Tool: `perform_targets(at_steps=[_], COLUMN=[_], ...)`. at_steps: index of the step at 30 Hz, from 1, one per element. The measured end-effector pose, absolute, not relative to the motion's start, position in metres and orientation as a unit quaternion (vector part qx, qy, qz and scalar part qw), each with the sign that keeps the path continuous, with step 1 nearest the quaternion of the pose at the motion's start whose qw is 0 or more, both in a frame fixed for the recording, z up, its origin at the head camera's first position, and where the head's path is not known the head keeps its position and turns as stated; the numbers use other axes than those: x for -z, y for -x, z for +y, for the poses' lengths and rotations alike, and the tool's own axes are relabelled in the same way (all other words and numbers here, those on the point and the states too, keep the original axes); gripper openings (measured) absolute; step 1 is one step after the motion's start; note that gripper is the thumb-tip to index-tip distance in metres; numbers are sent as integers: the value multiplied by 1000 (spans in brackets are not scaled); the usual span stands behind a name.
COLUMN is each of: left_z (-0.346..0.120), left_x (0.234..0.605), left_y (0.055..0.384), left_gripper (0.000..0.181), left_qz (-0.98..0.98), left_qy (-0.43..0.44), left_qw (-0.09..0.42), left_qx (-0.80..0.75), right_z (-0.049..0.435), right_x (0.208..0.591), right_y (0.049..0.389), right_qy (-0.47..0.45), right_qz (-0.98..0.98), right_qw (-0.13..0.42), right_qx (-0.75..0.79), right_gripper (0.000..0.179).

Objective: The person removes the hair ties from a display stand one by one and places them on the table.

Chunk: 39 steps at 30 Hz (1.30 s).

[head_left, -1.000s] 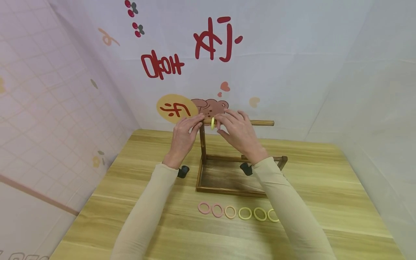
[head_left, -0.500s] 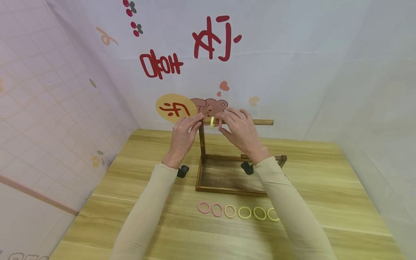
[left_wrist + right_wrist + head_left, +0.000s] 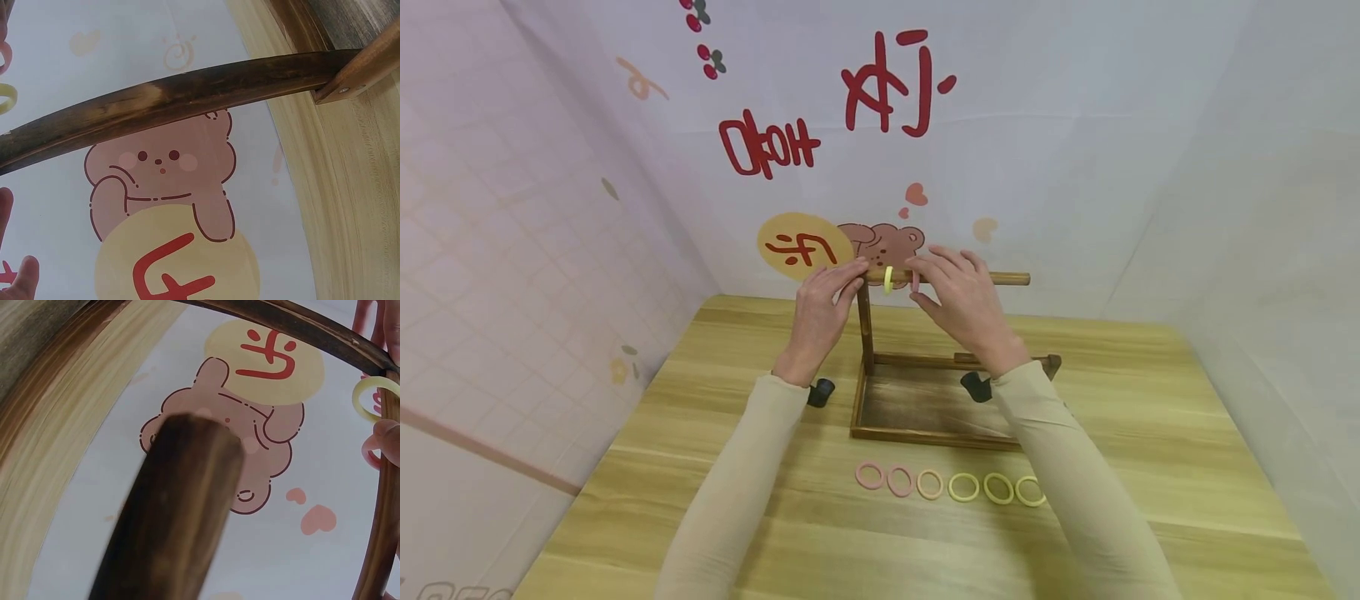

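A wooden stand (image 3: 866, 325) has a post on its left and a horizontal rod (image 3: 1011, 279) running right from the top. Straight fingers of my left hand (image 3: 820, 312) touch the corner where post and rod meet. A yellow ring (image 3: 888, 281) hangs on the rod just right of that corner. Farther along the rod, my right hand (image 3: 966, 296) pinches a pink ring (image 3: 915, 282) between thumb and fingers. In the right wrist view the thumb partly covers this pink ring (image 3: 369, 454), beside the yellow ring (image 3: 359, 400).
Several pink, orange and yellow rings (image 3: 963, 487) lie in a row on the wooden table (image 3: 775, 533), in front of the stand's framed base (image 3: 925, 437). My right sleeve (image 3: 1067, 467) overlaps the row's right end. A printed white backdrop (image 3: 1060, 167) stands behind.
My right hand has slid the pink ring right along the rod, widening its gap from the yellow ring. My left hand stays at the corner.
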State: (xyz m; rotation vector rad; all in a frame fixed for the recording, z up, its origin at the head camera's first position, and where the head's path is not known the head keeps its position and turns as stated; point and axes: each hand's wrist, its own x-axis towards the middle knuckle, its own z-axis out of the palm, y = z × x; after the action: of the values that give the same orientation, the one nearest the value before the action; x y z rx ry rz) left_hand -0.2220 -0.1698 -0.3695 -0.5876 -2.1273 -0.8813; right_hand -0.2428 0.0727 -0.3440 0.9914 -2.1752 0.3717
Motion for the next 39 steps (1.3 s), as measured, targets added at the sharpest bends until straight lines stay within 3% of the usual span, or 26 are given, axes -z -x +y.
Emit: perform_targets(at_steps=[39], left_z=[-169], left_x=[366], left_y=[218], left_gripper=[27], left_qz=[-835], left_qy=[222], left_qw=[365], left_qx=[346], right_z=[86], right_x=[342], right_y=[240], right_qy=[-370], right_qz=[-848], right_qw=[352], right_qx=[-145], right_gripper=[50])
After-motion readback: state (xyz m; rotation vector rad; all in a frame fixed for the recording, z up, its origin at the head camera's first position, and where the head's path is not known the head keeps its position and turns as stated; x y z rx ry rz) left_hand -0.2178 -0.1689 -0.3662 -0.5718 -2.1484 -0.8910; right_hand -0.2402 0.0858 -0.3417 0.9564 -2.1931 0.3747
